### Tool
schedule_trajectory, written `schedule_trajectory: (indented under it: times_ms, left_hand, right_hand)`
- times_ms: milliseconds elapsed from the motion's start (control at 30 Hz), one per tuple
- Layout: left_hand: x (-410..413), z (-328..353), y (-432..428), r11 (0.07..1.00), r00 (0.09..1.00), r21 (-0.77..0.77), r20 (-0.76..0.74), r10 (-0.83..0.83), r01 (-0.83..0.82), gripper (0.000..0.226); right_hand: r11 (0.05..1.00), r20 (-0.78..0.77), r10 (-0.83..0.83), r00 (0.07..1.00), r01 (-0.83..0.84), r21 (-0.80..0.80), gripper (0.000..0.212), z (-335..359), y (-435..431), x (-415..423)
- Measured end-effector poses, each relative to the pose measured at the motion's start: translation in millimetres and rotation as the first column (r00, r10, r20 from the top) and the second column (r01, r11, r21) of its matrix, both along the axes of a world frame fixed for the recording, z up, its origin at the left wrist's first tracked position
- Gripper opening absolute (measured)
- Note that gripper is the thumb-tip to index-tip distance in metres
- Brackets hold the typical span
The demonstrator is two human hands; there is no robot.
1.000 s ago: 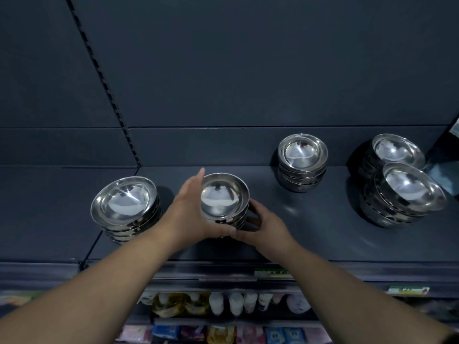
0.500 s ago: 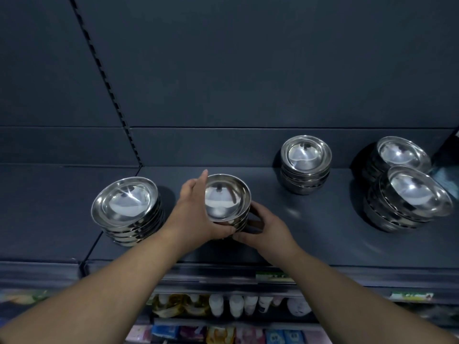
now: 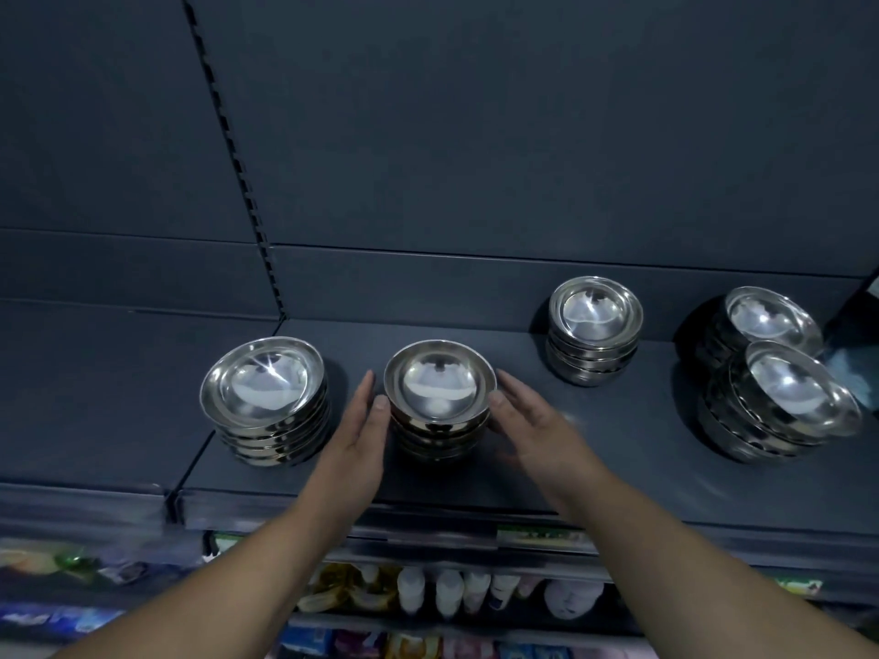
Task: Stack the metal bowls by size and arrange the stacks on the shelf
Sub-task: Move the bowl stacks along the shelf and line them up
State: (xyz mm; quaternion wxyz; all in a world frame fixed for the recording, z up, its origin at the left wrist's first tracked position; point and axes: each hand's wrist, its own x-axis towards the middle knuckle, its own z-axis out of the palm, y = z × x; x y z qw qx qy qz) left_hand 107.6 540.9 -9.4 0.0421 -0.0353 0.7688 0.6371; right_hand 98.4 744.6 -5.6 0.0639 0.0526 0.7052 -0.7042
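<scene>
A stack of small metal bowls [image 3: 438, 394] stands on the dark shelf [image 3: 594, 449], between my two hands. My left hand [image 3: 357, 435] is just left of it with straight fingers, thumb close to the rim. On the right side of the stack my right hand [image 3: 532, 420] hovers open, a small gap from the bowls. A wider stack [image 3: 266, 401] sits to the left. A small stack [image 3: 594, 332] stands at the back right. Two larger stacks, a rear one [image 3: 768, 325] and a front one [image 3: 789, 401], fill the far right.
The shelf's back panel [image 3: 523, 135] rises behind the bowls, with a slotted upright [image 3: 228, 149] on the left. A lower shelf holds white bottles [image 3: 452, 592] and colourful packets [image 3: 333, 592]. A price strip [image 3: 537, 535] runs along the shelf's front edge.
Both hands have let go of the middle stack and drawn back a little to its sides, fingers now straight. The stack rests on the shelf close to the left stack.
</scene>
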Motion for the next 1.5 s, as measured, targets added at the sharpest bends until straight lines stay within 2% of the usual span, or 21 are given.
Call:
schedule_trajectory:
  times_ms: [100,233,400,800,933,1000,1100,1167,1233,1267,1400,1500]
  left_hand:
    - [-7,-1,0,1.000,1.000,0.016,0.007,-0.017,0.017,0.047]
    - [-11,-2,-1,0.999,0.999,0.049,0.026,-0.024,0.023,0.045]
    - [-10,0,-2,0.999,0.999,0.022,0.010,-0.047,0.046,0.047]
    - [-10,5,-1,0.997,0.997,0.022,-0.015,-0.078,0.079,0.051]
    - [-10,9,-3,0.996,0.996,0.004,-0.025,-0.091,0.091,0.053]
    - [-12,9,-5,0.995,0.994,-0.001,-0.026,-0.103,0.103,0.059]
    - [-15,0,-11,0.989,0.990,-0.029,-0.008,-0.143,0.142,0.086]
    - [-16,-12,-18,0.983,0.986,-0.072,0.019,-0.165,0.166,0.108]
    - [-17,-22,-23,0.978,0.983,-0.108,0.035,-0.177,0.180,0.121]
    - [-18,-26,-24,0.976,0.982,-0.113,0.036,-0.183,0.186,0.120]
    - [-21,-33,-17,0.976,0.986,-0.151,-0.030,-0.164,0.157,0.090]
    - [-23,-34,-14,0.976,0.987,-0.170,-0.061,-0.146,0.134,0.086]
  right_hand:
    - [0.998,-0.044,0.018,0.999,-0.015,0.065,0.027,-1,-6,1]
    - [0.994,-0.056,0.004,0.998,0.002,0.109,0.025,-1,-9,1]
    - [0.985,-0.034,-0.016,0.999,0.021,0.173,0.030,0,-11,2]
    - [0.979,-0.051,-0.042,0.998,0.051,0.195,0.048,4,-18,7]
    - [0.975,-0.053,-0.030,0.998,0.040,0.217,0.041,3,-19,6]
    - [0.973,-0.063,-0.018,0.998,0.032,0.227,0.045,4,-20,6]
    - [0.965,-0.049,-0.006,0.999,0.018,0.260,0.077,-1,-17,8]
    - [0.929,-0.016,0.008,1.000,-0.001,0.370,0.092,-6,-14,12]
    - [0.877,-0.004,-0.002,1.000,0.003,0.481,0.090,-8,-14,14]
    - [0.860,-0.014,-0.012,1.000,0.018,0.509,0.087,-9,-14,14]
    - [0.838,-0.085,-0.061,0.995,0.097,0.537,0.074,-13,-20,10]
    - [0.823,-0.104,-0.080,0.991,0.124,0.554,0.072,-13,-24,8]
